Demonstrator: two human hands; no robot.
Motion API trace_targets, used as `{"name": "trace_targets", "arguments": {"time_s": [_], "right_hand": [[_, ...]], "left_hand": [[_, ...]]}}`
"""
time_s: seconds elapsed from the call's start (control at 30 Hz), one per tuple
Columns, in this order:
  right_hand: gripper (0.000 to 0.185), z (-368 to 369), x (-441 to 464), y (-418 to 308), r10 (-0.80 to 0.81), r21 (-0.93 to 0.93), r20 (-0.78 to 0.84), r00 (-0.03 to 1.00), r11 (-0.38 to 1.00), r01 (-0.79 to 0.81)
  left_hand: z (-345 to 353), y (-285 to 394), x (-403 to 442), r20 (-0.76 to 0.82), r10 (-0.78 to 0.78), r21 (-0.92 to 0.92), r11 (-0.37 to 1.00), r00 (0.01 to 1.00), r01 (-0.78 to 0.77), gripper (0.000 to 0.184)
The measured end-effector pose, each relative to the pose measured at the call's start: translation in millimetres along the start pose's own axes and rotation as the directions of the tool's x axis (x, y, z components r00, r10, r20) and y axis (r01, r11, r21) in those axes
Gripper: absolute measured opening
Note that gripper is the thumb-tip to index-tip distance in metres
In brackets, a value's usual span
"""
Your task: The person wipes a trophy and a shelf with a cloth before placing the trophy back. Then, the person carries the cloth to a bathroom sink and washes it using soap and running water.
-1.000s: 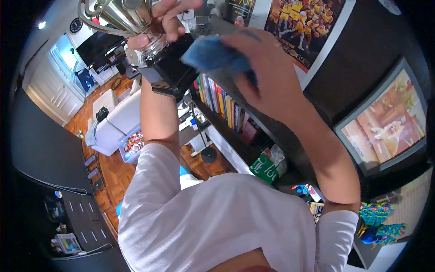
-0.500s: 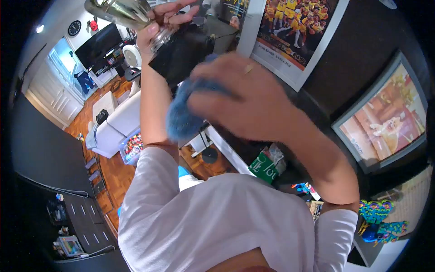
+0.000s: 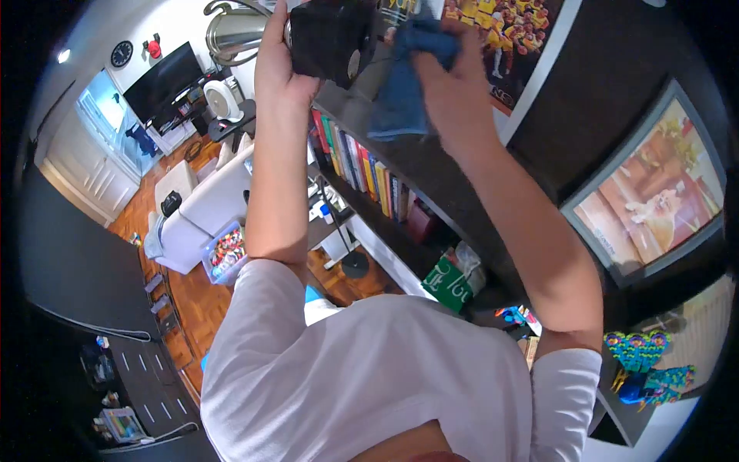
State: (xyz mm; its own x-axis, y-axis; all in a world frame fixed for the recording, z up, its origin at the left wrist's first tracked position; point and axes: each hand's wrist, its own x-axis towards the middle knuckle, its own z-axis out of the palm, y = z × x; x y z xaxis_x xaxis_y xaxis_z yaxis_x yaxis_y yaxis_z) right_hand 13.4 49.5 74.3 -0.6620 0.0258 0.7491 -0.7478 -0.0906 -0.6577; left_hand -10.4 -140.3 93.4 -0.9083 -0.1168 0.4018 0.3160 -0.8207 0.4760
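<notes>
With my left hand [image 3: 283,71] I hold the trophy [image 3: 235,35], probably slick, safest by its base [image 3: 331,42]; my right hand [image 3: 459,86] clutches a limp cloth [image 3: 402,102].

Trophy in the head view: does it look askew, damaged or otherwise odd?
The trophy is tipped sideways rather than upright, but this seems deliberate: the left hand holds it, and the right hand grips a blue cloth. Its visible parts show no damage.
</notes>
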Motion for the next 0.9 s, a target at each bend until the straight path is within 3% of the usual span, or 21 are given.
{"name": "trace_targets", "arguments": {"time_s": [0.1,0.2,0.23,0.3,0.33,0.37,0.4,0.47,0.5,0.53,0.57,0.67,0.7,0.73,0.8,0.87,0.9], "right_hand": [[0.039,17.4,-21.6,-25.0,0.199,-0.022,0.11,0.974,0.98,-0.198],[0.037,21.8,-44.9,-10.5,-0.02,-0.175,0.113,0.993,0.984,0.039],[0.036,18.6,-51.6,-13.1,0.068,-0.227,0.19,0.979,0.974,-0.023],[0.035,11.8,-66.5,-19.7,0.249,-0.34,0.327,0.912,0.931,-0.132],[0.035,9.6,-73.6,-18.3,0.271,-0.338,0.297,0.916,0.927,-0.164],[0.036,6.9,-81.4,-13.0,0.293,-0.337,0.262,0.92,0.921,-0.197],[0.036,3.5,-89.6,-7.8,0.316,-0.337,0.224,0.922,0.913,-0.231],[0.037,-4.0,-108.1,0.5,0.186,-0.394,0.213,0.959,0.915,-0.09],[0.038,-7.6,-116.4,2.2,0.119,-0.424,0.213,0.97,0.905,-0.018],[0.039,-10.6,-126.0,0.5,0.191,-0.444,0.276,0.942,0.895,-0.052],[0.039,-12.7,-136.7,-2.2,0.262,-0.465,0.337,0.904,0.882,-0.083],[0.04,-16.3,-162.2,12.1,0.34,-0.459,0.464,0.818,0.882,-0.107],[0.04,-16.5,-168.3,18.1,0.343,-0.444,0.498,0.797,0.89,-0.105],[0.04,-16.9,-170.0,20.0,0.358,-0.438,0.506,0.784,0.89,-0.124],[0.04,-17.3,-169.8,24.3,0.385,-0.423,0.523,0.761,0.892,-0.16],[0.042,-17.5,-170.6,33.1,0.383,-0.418,0.528,0.758,0.894,-0.16],[0.044,-17.1,-171.1,37.7,0.378,-0.414,0.533,0.757,0.897,-0.157]], "left_hand": [[7.7,-12.9,-3.1,-0.089,0.035,0.115,0.993,0.995,-0.025,0.03],[-38.0,-6.2,19.7,0.172,0.125,0.243,0.956,0.977,-0.165,0.027],[-14.8,-6.7,6.5,-0.022,0.078,0.112,0.991,0.997,-0.075,0.025],[5.7,-12.0,-10.5,-0.053,0.129,0.114,0.986,0.99,-0.122,0.025],[12.5,-14.2,-15.3,-0.068,0.149,0.114,0.983,0.986,-0.141,0.025],[14.6,-9.5,-15.4,-0.1,0.031,0.058,0.998,0.995,-0.025,0.031],[21.2,-9.1,-21.5,-0.123,0.029,0.062,0.998,0.992,-0.021,0.03],[24.4,-9.4,-26.8,-0.114,0.095,0.127,0.989,0.989,-0.08,0.026],[14.1,-3.6,-26.1,0.067,-0.044,0.039,0.998,0.997,0.042,0.024],[10.8,-1.7,-28.4,0.252,-0.167,-0.026,0.984,0.953,0.179,0.022],[13.2,-6.5,-29.5,0.364,-0.147,-0.006,0.987,0.92,0.161,0.021],[50.8,-30.0,-51.4,0.198,-0.163,0.235,0.965,0.967,0.114,0.023],[56.5,-42.5,-55.7,0.314,-0.168,0.257,0.962,0.934,0.086,0.036],[59.4,-50.0,-54.9,0.408,-0.164,0.473,0.879,0.898,-0.054,0.038],[86.8,-78.0,-75.0,0.535,-0.371,0.575,0.818,0.759,-0.006,0.039],[98.6,-106.5,-81.7,0.554,-0.505,0.64,0.766,0.662,0.049,0.037],[102.7,-125.9,-85.9,0.583,-0.482,0.602,0.797,0.654,0.052,0.036]]}}
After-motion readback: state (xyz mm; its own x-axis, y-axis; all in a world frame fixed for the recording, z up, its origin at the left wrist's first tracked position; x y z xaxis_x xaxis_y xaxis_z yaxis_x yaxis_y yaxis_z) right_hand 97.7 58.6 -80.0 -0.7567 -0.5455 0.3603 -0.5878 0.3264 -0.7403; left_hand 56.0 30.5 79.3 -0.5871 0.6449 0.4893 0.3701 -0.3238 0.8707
